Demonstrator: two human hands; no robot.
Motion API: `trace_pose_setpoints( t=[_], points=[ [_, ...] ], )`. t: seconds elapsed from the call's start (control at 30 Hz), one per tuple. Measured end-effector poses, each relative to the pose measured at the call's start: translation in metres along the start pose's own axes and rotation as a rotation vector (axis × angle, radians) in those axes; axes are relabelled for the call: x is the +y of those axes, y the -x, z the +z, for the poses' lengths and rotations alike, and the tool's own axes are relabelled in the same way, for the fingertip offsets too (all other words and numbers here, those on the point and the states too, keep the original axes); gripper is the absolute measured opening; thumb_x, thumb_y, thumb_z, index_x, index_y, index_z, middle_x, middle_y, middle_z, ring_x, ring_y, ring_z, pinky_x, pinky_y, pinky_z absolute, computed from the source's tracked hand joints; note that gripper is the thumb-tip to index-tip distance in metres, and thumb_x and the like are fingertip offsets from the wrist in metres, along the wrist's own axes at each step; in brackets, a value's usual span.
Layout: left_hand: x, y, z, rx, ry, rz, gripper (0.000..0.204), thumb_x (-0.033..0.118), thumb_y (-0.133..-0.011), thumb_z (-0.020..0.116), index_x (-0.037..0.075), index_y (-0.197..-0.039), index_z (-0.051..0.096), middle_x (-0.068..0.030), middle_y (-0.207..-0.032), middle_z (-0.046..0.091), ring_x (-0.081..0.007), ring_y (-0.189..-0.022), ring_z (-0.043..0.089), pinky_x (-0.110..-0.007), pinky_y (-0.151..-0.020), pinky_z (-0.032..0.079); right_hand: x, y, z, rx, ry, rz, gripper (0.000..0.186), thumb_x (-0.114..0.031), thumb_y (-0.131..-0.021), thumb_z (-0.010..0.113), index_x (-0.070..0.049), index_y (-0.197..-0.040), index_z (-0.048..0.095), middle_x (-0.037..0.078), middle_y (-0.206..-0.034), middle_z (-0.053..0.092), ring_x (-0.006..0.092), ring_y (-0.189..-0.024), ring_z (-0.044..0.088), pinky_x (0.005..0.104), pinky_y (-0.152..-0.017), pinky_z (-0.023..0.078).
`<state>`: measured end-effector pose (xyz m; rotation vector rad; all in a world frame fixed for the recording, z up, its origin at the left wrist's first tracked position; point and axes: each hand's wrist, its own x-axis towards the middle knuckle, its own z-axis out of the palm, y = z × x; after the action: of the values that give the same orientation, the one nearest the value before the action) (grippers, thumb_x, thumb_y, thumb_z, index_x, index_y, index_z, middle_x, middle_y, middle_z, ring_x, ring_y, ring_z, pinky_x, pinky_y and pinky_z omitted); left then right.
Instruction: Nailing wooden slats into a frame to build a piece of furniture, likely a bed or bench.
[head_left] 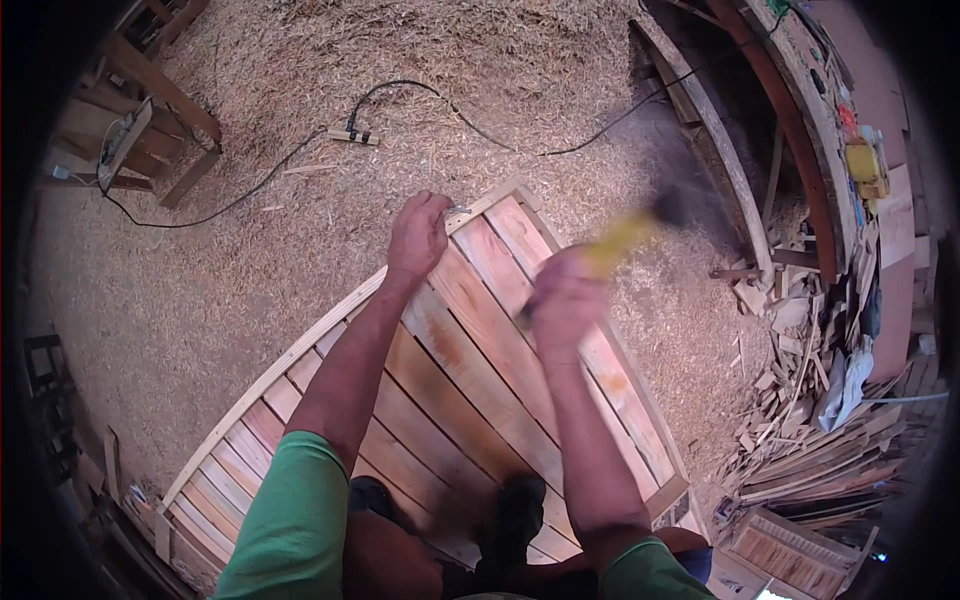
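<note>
My right hand (568, 305) is wrapped round a hammer (622, 240) with a yellow handle and a dark head, raised to the right and smeared by motion. At the far corner of a slatted wooden panel (455, 335), my left hand (418, 235) is closed by the edge rail. Thin shiny metal, apparently a nail (458, 210), sticks out from its fingers at the frame; the fingertips are partly hidden. The panel's pale slats run between narrow border rails, with dark gaps between them. My feet, in dark shoes (518, 500), are on the slats.
Wood shavings (300, 70) cover the floor. A black cable runs across them to a socket block (354, 136). Wooden framing (165, 110) stands at the far left. A bench (812, 150) and a heap of offcuts (810, 430) lie along the right.
</note>
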<state>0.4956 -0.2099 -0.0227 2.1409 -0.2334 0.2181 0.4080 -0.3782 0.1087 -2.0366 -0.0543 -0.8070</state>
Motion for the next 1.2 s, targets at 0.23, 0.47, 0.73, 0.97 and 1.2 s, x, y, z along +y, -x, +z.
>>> trace_pose_setpoints(
  t=[0.23,0.47,0.73,0.97,1.2],
  points=[
    [0.011,0.003,-0.008,0.163,-0.116,0.186,0.014,-0.001,-0.090,0.054,0.002,-0.101,0.061,-0.0173,-0.092,0.057,-0.0383,-0.090,0.056,-0.045,-0.081,0.047,0.000,0.133,-0.013,-0.368,0.287,0.848,0.037,-0.036,-0.103,0.050,0.001,-0.102,0.054,0.028,-0.074,0.064,0.0482,-0.070,0.065,0.0554,-0.061,0.047],
    [-0.018,0.028,-0.035,0.308,0.030,-0.067,0.014,0.001,-0.095,0.054,0.002,-0.106,0.062,-0.0151,-0.097,0.061,-0.0307,-0.093,0.062,-0.037,-0.085,0.048,-0.015,0.200,-0.024,-0.480,0.432,0.876,0.030,-0.031,-0.104,0.049,-0.001,-0.102,0.050,0.024,-0.069,0.061,0.0450,-0.066,0.064,0.0540,-0.059,0.046],
    [-0.047,0.112,-0.148,0.083,0.058,-0.286,0.013,0.006,-0.095,0.058,0.003,-0.105,0.066,-0.0136,-0.093,0.064,-0.0280,-0.087,0.064,-0.037,-0.081,0.049,-0.006,0.194,-0.034,-0.476,0.402,0.754,0.029,-0.030,-0.104,0.049,-0.001,-0.103,0.050,0.023,-0.069,0.061,0.0442,-0.065,0.062,0.0544,-0.058,0.044],
    [-0.048,0.119,-0.149,-0.018,-0.027,-0.195,0.012,0.009,-0.093,0.060,0.005,-0.102,0.066,-0.0129,-0.091,0.061,-0.0309,-0.089,0.062,-0.039,-0.080,0.049,-0.074,0.137,-0.014,-0.441,0.069,0.886,0.040,-0.036,-0.106,0.048,-0.001,-0.086,0.051,0.010,-0.060,0.054,0.0206,-0.051,0.055,0.0386,-0.050,0.042],
    [-0.053,0.118,-0.150,-0.087,0.053,-0.204,0.010,0.008,-0.091,0.059,0.005,-0.098,0.066,-0.0139,-0.088,0.059,-0.0329,-0.089,0.060,-0.041,-0.081,0.048,-0.172,0.020,-0.017,-0.166,-0.610,0.463,0.036,-0.036,-0.105,0.052,0.000,-0.098,0.052,0.006,-0.069,0.054,0.0101,-0.054,0.051,0.0230,-0.045,0.039]
  ],
)
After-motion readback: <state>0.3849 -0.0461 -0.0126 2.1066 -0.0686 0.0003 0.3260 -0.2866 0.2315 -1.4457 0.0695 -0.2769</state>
